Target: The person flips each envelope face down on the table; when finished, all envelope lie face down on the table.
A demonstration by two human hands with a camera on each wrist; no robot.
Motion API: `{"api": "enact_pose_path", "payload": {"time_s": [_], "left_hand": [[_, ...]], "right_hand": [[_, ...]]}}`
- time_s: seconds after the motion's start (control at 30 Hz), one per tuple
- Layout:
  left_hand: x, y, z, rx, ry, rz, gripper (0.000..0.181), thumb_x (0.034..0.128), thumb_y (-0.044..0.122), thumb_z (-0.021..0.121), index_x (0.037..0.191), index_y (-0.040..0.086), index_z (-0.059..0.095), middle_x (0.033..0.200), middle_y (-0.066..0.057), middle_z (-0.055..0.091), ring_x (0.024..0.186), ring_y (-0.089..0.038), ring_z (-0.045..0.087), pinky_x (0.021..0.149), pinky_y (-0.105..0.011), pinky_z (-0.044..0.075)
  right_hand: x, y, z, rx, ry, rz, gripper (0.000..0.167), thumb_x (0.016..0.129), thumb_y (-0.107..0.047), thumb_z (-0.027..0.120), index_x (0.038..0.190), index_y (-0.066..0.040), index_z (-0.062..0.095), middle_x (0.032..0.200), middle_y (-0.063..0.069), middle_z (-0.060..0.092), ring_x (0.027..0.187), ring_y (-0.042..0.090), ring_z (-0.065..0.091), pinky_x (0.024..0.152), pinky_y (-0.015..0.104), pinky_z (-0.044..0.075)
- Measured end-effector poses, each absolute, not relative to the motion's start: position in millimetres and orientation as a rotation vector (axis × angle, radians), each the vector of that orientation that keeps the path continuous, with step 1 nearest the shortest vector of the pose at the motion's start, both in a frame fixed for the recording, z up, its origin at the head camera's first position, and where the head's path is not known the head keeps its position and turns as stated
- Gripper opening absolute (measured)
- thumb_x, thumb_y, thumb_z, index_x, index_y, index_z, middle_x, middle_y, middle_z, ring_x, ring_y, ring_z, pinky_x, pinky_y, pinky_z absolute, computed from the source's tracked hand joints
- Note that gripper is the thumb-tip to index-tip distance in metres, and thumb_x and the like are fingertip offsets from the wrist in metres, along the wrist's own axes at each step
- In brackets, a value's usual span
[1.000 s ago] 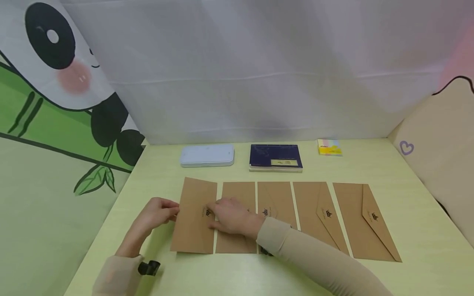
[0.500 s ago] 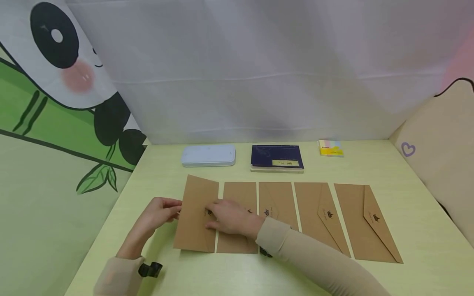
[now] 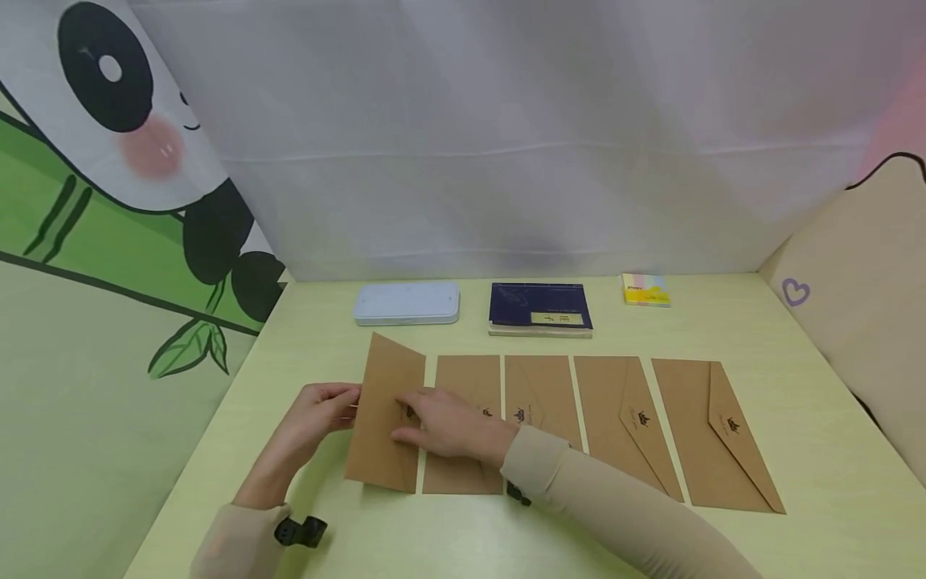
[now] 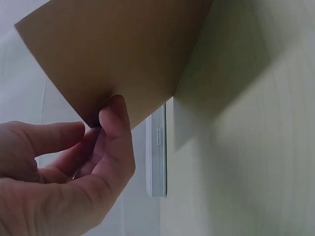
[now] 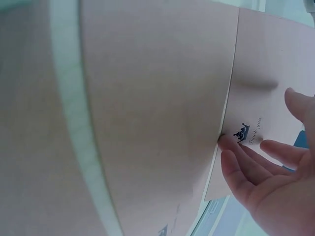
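Observation:
The leftmost kraft paper envelope (image 3: pixel 383 426) tilts up, its left side raised off the table and its right side low. At its left edge is my left hand (image 3: pixel 314 414), with the edge between thumb and bent fingers. A fingertip rests on the underside in the left wrist view, where the thumb tip (image 4: pixel 76 132) lies close to the edge. My right hand (image 3: pixel 448 422) reaches across the second envelope (image 3: pixel 466 378). Its spread fingers touch the first envelope's right part, around a crown print (image 5: pixel 241 132) with the words "Thank you".
To the right lie more kraft envelopes in the row, among them the third (image 3: pixel 538 378), the fourth (image 3: pixel 604 402) and the last (image 3: pixel 687 434). Behind them stand a pale blue case (image 3: pixel 407 303), a dark blue book (image 3: pixel 538 301) and a yellow sticky-note pack (image 3: pixel 646 290).
The left edge of the first envelope has risen and moved right, so it tilts more steeply. My left hand has moved slightly right with it. The right hand has shifted slightly left.

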State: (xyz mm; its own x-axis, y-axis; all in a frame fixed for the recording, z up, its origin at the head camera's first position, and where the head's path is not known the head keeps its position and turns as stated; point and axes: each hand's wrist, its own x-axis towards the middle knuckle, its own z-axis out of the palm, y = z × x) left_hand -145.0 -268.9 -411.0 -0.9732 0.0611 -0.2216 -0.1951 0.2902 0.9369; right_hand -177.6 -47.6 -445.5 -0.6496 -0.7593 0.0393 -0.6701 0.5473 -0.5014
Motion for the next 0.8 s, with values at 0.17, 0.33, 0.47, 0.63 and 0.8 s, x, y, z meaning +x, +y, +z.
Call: {"api": "enact_pose_path", "payload": {"time_s": [0.17,0.33,0.47,0.63,0.8], "left_hand": [[-145.1,-266.1,-414.8,-0.111,2.289,1.794,0.036,0.1008,0.014,0.049,0.123,-0.012,0.056,0.109,-0.020,0.064,0.091,-0.026,0.065,0.077,-0.036,0.052],[-145.2,-264.2,-416.8,-0.114,2.228,1.819,0.038,0.1017,0.019,0.047,0.127,-0.009,0.055,0.114,-0.018,0.063,0.094,-0.027,0.064,0.079,-0.038,0.052],[-145.3,-262.3,-418.0,-0.115,2.189,1.821,0.042,0.1019,0.024,0.047,0.128,-0.007,0.055,0.113,-0.017,0.062,0.096,-0.028,0.063,0.080,-0.039,0.051],[-147.1,-259.1,-420.4,-0.132,2.148,1.821,0.044,0.1013,0.031,0.048,0.129,-0.003,0.056,0.115,-0.017,0.061,0.097,-0.030,0.062,0.081,-0.040,0.050],[-146.2,-254.9,-424.6,-0.114,2.121,1.822,0.047,0.1002,0.034,0.049,0.131,-0.001,0.055,0.120,-0.016,0.060,0.096,-0.031,0.062,0.080,-0.040,0.050]], "right_hand": [[-176.2,-47.3,-442.4,-1.166,2.553,-0.815,0.066,0.093,-0.047,0.056,0.141,-0.004,0.043,0.128,0.003,0.056,0.109,0.010,0.055,0.091,0.025,0.042],[-175.9,-47.7,-442.4,-1.146,2.523,-0.893,0.068,0.094,-0.047,0.056,0.143,-0.004,0.039,0.129,0.005,0.055,0.108,0.011,0.055,0.090,0.025,0.043],[-174.7,-47.8,-441.4,-1.110,2.502,-0.955,0.070,0.093,-0.047,0.057,0.144,-0.004,0.037,0.131,0.007,0.054,0.111,0.013,0.054,0.091,0.026,0.042],[-174.3,-48.2,-441.7,-1.040,2.417,-1.095,0.074,0.092,-0.049,0.057,0.146,-0.004,0.033,0.132,0.008,0.053,0.106,0.012,0.058,0.087,0.024,0.045],[-173.8,-49.1,-441.5,-0.981,2.359,-1.183,0.077,0.091,-0.052,0.055,0.147,-0.005,0.031,0.128,0.008,0.054,0.099,0.010,0.060,0.080,0.022,0.047]]}}
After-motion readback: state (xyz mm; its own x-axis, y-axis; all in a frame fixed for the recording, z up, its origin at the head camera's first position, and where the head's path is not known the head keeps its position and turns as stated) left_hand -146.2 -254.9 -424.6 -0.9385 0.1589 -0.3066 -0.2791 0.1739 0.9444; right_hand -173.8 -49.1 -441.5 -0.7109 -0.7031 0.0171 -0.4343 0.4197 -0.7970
